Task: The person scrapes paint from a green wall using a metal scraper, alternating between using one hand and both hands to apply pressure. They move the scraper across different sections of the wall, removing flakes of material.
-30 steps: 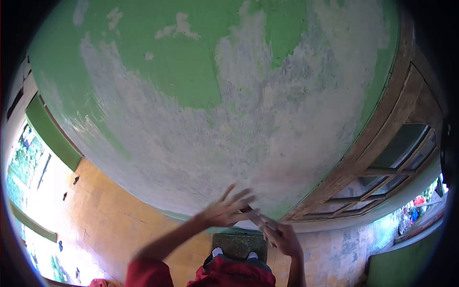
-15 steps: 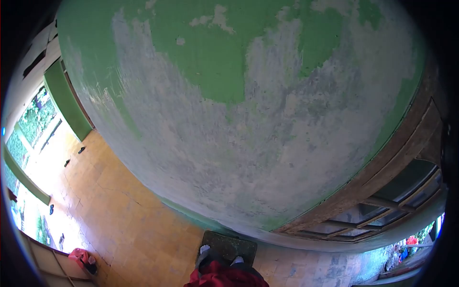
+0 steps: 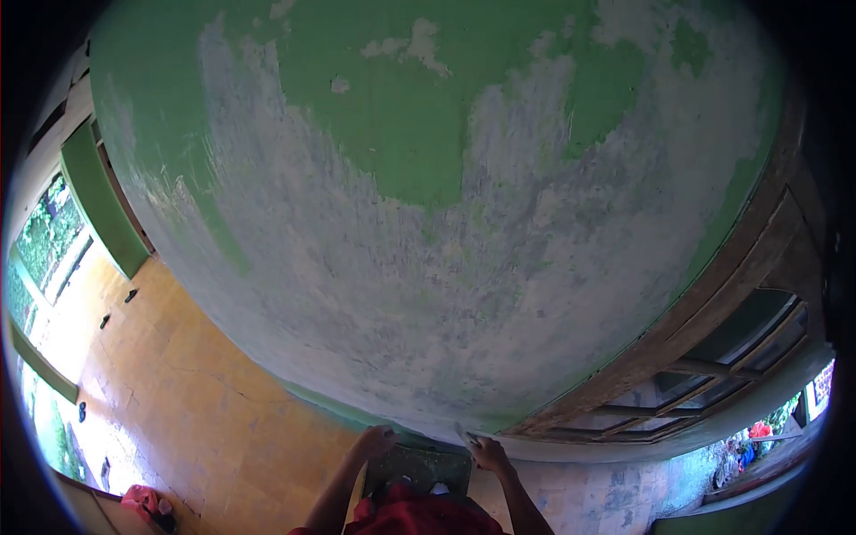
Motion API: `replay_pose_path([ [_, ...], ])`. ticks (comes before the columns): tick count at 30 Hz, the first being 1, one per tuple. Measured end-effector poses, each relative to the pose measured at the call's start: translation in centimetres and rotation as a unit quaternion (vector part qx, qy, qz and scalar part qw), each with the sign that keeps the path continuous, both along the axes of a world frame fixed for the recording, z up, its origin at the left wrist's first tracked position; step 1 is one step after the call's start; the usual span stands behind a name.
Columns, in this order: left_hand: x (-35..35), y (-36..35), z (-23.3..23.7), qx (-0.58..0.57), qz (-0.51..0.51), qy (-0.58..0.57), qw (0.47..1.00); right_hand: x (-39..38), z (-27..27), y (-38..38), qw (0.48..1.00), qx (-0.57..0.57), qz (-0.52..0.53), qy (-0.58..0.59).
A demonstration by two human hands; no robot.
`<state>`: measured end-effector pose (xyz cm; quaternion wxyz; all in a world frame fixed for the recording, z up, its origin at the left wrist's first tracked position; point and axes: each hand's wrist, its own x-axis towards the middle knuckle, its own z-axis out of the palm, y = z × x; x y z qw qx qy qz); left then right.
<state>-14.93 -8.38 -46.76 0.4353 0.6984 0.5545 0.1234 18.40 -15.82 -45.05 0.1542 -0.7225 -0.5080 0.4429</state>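
Note:
A wall with partly stripped green paint and bare grey-white patches fills the view in front of me. My right hand is closed on a scraper whose pale, thin blade points up toward the wall's lower part. To its left, my left hand is held up with curled fingers, and I cannot tell what is in them. Both hands are in front of my body, above a dark mat or slab on which I stand.
A brown window frame with glass panes is at the right. Orange floor tiles stretch to the left, with dark sandals by a green pillar. A red bag lies at the lower left.
Both hands have come into view from below, the right one with the scraper. The view has shifted slightly, so the pillar and floor sit further left.

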Motion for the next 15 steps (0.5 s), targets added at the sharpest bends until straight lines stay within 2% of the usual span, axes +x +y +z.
replay_pose_path([
  [1,2.1,0.7,4.9,-0.024,-0.029,-0.026,0.999,-1.7,1.8,0.9,0.998,0.067,0.013,0.007],
  [2,3.8,1.1,9.4,-0.04,-0.067,-0.073,0.994,-3.8,6.1,1.4,0.995,0.099,0.006,0.021],
  [3,5.1,1.0,12.4,-0.056,-0.104,-0.119,0.986,-5.9,9.8,1.5,0.991,0.131,0.001,0.036],
  [4,6.1,0.3,13.4,-0.054,-0.107,-0.118,0.986,-7.5,10.7,1.5,0.991,0.132,-0.002,0.036],
  [6,7.6,-1.0,13.8,0.02,-0.084,-0.187,0.979,-10.1,11.7,1.5,0.96,0.249,0.043,-0.121],
  [7,7.9,-1.5,12.4,0.018,-0.092,-0.186,0.978,-11.1,13.2,1.4,0.961,0.247,0.035,-0.122],
  [9,8.3,-2.2,9.1,0.092,0.009,-0.297,0.95,-12.2,16.5,1.5,0.958,0.245,0.058,-0.136],
  [10,8.5,-2.0,11.5,0.089,-0.002,-0.297,0.951,-12.4,17.6,1.5,0.959,0.243,0.047,-0.138],
  [12,8.5,-2.1,15.9,-0.005,0.053,-0.282,0.958,-12.8,19.2,1.1,0.963,0.237,0.046,-0.117],
  [13,8.4,-1.7,15.1,-0.007,0.044,-0.281,0.959,-12.8,19.9,1.0,0.964,0.237,0.036,-0.119],
  [15,7.8,-0.1,12.9,-0.174,0.079,-0.388,0.902,-12.5,21.0,1.0,0.949,0.307,0.009,-0.066],
])
